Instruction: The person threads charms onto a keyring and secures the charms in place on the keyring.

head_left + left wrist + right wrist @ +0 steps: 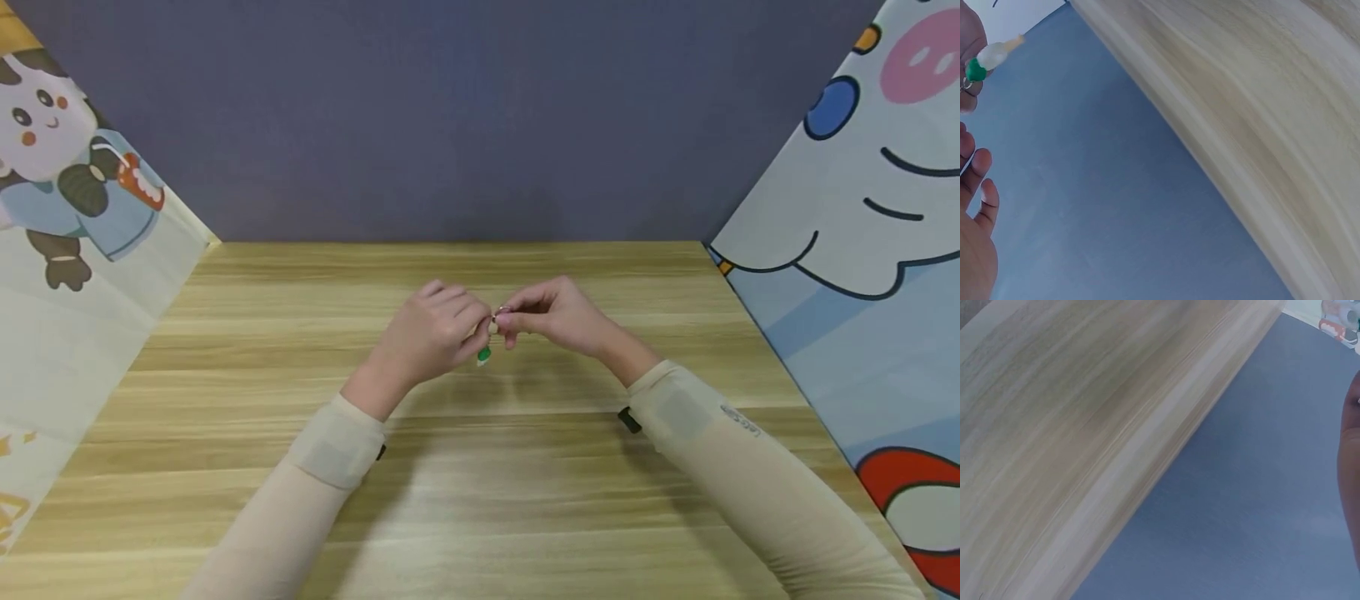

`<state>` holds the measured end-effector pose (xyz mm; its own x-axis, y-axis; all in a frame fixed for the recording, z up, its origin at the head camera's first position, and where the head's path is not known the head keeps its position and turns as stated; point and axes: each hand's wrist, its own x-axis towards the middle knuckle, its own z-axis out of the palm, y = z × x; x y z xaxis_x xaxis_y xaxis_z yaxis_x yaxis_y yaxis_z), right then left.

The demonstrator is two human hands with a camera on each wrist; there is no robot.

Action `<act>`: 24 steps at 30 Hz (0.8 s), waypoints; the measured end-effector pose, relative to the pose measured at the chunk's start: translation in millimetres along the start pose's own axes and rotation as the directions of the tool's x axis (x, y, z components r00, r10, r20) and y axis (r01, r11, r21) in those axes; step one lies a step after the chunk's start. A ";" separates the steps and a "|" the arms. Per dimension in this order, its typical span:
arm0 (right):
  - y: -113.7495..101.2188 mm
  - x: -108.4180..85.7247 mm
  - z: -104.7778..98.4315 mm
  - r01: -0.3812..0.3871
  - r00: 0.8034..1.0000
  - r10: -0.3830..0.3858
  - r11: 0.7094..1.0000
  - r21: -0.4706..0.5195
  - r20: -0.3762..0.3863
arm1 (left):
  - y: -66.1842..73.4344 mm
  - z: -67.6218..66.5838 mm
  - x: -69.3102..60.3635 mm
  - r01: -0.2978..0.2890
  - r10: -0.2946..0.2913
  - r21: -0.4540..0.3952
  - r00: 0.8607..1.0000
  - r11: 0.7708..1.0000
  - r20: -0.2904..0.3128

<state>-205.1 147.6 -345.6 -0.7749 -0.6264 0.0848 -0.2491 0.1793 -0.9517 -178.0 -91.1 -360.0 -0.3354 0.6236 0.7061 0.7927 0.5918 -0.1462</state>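
Note:
In the head view, a small keychain charm, green and white, dangles between the two hands above the table. My right hand pinches a small metal ring between thumb and forefinger. Opposite it, my left hand has its thumb and forefinger pinched together at the ring's near side, where a small pale piece shows. The left wrist view gives the charm a green end, a white middle and a tan tip. Only part of the right hand enters the right wrist view.
Beneath the hands lies a wood-grain table. A dark grey-blue panel stands along its back edge. Cartoon-printed panels flank it, one at the left and one at the right.

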 end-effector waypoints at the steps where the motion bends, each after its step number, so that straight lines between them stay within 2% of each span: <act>1: 0.6 -0.5 0.7 -0.001 1.000 0.001 1.000 -0.002 -0.003 | 0.4 0.7 -0.2 0.000 0.000 0.002 1.000 1.000 0.006; 5: 3.9 -2.7 2.7 -0.009 1.000 0.009 1.000 0.008 -0.024 | 1.7 3.2 -1.2 -0.007 0.007 0.021 1.000 1.000 0.012; 10: 7.6 -1.1 5.6 -0.008 0.998 0.008 1.000 0.011 -0.059 | 1.7 4.4 -2.0 0.001 -0.001 0.049 1.000 0.999 -0.009; 17: 5.8 1.2 7.0 0.028 0.994 -0.030 0.999 -0.020 -0.102 | 1.6 6.9 -1.1 0.080 -0.079 0.047 0.997 0.996 -0.014; 24: 2.4 2.4 8.3 0.089 0.983 -0.098 0.994 -0.062 -0.155 | 4.1 7.6 3.4 0.156 -0.154 0.033 0.986 0.987 -0.055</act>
<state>-202.8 140.2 -350.0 -0.8273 -0.5159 0.2224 -0.3530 0.1695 -0.9201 -179.9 -82.7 -363.5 -0.4252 0.4957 0.7573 0.7135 0.6984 -0.0566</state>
